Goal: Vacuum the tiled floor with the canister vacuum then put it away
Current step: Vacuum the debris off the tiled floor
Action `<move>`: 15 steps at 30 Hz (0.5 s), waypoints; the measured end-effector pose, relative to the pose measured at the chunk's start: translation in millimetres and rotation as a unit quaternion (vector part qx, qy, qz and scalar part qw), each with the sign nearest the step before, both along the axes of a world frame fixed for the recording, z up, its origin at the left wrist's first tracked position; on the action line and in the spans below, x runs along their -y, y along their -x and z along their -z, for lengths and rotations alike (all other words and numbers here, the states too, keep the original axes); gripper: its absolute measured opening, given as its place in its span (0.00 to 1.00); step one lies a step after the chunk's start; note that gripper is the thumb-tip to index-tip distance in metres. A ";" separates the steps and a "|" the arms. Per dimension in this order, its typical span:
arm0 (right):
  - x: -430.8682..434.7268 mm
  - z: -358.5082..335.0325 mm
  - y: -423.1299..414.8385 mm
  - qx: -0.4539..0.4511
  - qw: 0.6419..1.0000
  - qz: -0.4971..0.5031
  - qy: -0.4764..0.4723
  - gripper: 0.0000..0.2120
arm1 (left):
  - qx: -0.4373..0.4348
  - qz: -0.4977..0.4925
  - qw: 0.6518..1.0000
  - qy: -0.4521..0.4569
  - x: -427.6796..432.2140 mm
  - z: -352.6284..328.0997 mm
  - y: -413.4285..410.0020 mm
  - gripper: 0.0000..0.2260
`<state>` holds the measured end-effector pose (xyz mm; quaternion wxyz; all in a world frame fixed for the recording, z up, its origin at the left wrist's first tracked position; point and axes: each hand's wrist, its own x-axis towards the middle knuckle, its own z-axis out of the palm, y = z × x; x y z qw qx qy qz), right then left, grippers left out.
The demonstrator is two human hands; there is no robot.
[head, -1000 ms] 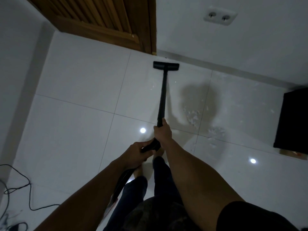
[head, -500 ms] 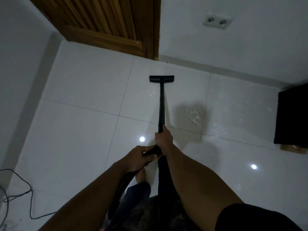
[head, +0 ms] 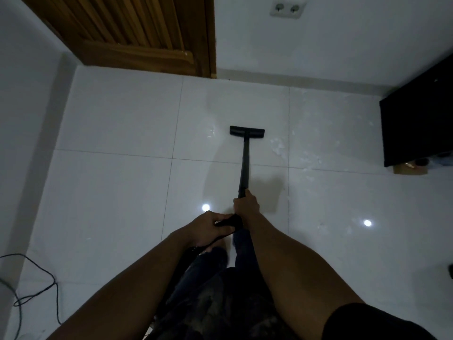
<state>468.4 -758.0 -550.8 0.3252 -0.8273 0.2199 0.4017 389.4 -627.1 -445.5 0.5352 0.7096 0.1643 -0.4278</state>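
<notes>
The black vacuum wand (head: 245, 165) runs from my hands forward to its flat floor nozzle (head: 247, 132), which rests on the white tiled floor (head: 117, 182). My right hand (head: 245, 204) grips the wand's lower end. Just behind it, my left hand (head: 208, 228) grips the black handle where the hose (head: 193, 253) drops toward my legs. White crumbs and flakes (head: 279, 148) lie on the tiles right of the nozzle. The canister itself is out of view.
A wooden slatted door (head: 137, 33) stands at the far wall, with a double wall socket (head: 288, 8) to its right. A black cabinet (head: 419, 119) stands at the right edge. A thin black cable (head: 31, 288) loops on the floor at the lower left.
The nozzle has been pulled back from the door threshold toward me, about one tile. Both hands keep their grip, and the view has shifted so the debris now lies right of the nozzle.
</notes>
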 end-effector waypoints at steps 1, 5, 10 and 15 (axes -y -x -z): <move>5.5 -0.9 11.2 0.001 1.000 0.011 -0.007 0.29 | -0.003 0.007 1.000 -0.003 3.4 1.8 9.4 0.17; 22.5 -1.4 43.8 -0.001 0.999 0.043 -0.025 0.28 | -0.003 0.027 1.000 -0.006 19.0 7.1 39.1 0.20; 41.6 -4.1 70.8 -0.002 0.998 0.053 -0.037 0.28 | 0.013 0.024 1.000 -0.009 39.7 5.0 69.1 0.19; 69.5 -5.0 107.6 0.025 0.998 0.043 -0.036 0.24 | 0.025 0.013 0.999 -0.019 73.3 -3.9 112.4 0.18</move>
